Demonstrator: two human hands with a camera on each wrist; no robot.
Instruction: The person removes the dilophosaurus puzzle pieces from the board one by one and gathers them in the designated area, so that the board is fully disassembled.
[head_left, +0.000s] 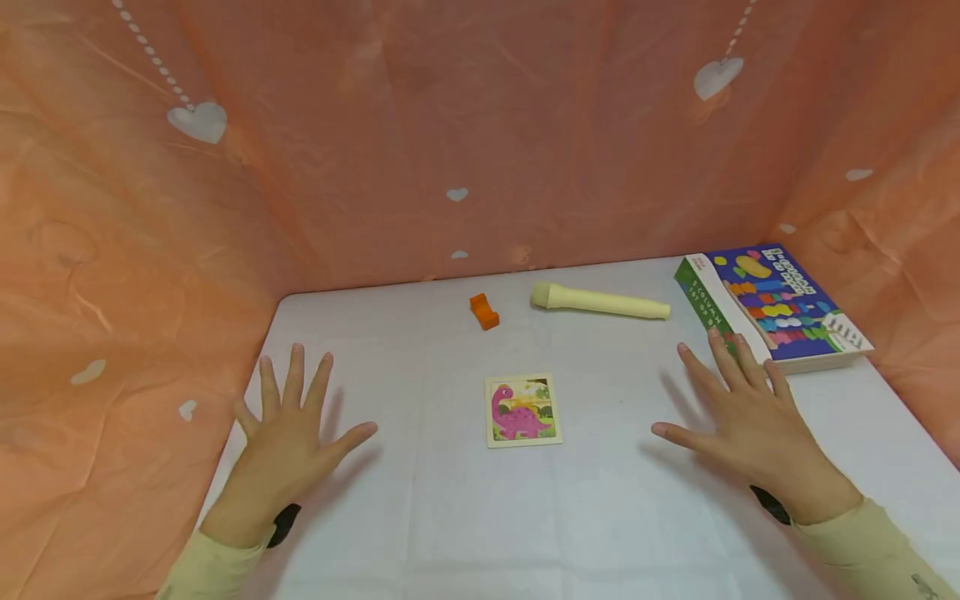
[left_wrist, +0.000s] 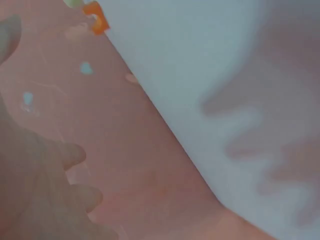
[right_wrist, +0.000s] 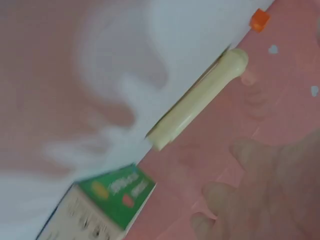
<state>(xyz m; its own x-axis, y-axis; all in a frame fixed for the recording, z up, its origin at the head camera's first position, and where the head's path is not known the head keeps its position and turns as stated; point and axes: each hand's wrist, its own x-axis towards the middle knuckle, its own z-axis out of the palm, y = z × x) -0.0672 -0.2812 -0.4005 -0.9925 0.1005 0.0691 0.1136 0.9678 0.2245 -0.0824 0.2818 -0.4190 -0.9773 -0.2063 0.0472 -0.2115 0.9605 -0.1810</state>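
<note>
Dinosaur picture point(head_left: 522, 411) between spread hands

Left hand point(head_left: 281, 458) and right hand point(head_left: 757, 429) hold nothing, fingers wide. The picture lies flat on the table point(head_left: 480, 517); gripping opposite edges would probably suit it best, clear of the box point(head_left: 787, 304).

One of the hands point(left_wrist: 32, 180) at left, orange block point(left_wrist: 101, 20) above, shadowed white table point(left_wrist: 165, 65)

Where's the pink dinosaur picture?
In the head view, the pink dinosaur picture lies near the middle of the white table, between the left hand and the right hand, closer to the person than the orange block.
</note>
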